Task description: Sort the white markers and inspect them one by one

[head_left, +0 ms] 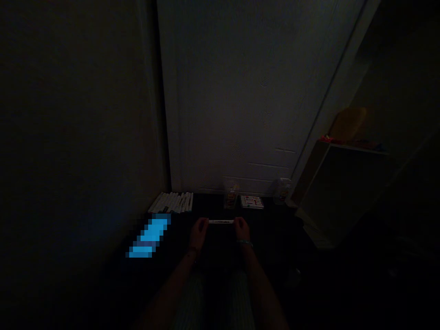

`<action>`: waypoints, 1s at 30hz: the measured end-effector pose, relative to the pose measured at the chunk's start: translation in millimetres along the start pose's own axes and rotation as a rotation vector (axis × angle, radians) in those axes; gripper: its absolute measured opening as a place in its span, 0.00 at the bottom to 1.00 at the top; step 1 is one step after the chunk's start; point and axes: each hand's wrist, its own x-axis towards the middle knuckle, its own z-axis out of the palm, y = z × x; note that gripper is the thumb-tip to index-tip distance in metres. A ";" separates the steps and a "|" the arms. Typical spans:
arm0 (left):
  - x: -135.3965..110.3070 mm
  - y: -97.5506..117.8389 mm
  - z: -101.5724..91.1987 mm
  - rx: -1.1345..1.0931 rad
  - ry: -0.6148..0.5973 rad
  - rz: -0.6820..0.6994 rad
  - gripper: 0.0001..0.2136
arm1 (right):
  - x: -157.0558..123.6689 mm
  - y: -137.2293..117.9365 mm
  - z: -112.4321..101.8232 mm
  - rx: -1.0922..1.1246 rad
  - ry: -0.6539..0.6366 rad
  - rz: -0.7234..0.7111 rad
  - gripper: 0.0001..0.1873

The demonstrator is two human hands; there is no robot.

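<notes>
The room is very dark. Both my hands are out in front of me over a dark surface and hold a thin white stick-like object [221, 222] level between them. My left hand [198, 233] is closed on its left end. My right hand [241, 229], with a light band at the wrist, is closed on its right end. What the white object is I cannot make out.
A row of several white stick-like items [173, 202] lies at the back left. A small jar [231, 198], a flat patterned pack [252, 201] and a clear bottle [282, 191] stand by the wall. A glowing blue patch [149, 237] lies left. A boxy cabinet [338, 183] stands right.
</notes>
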 end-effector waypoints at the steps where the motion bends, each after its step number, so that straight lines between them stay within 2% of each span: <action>1: 0.0 -0.9 0.1 0.003 -0.001 0.005 0.16 | 0.1 0.0 0.0 0.001 -0.001 -0.009 0.19; 10: 2.3 -6.9 1.0 -0.005 -0.036 0.014 0.16 | 0.0 1.3 0.4 -0.009 0.004 -0.064 0.20; 19: 1.5 -7.3 1.0 0.016 -0.025 0.042 0.16 | -0.7 3.7 -1.6 -0.040 -0.007 -0.061 0.19; 30: 2.1 -10.1 3.4 -0.021 -0.030 0.005 0.16 | 0.8 5.8 -1.5 -0.020 -0.021 -0.059 0.19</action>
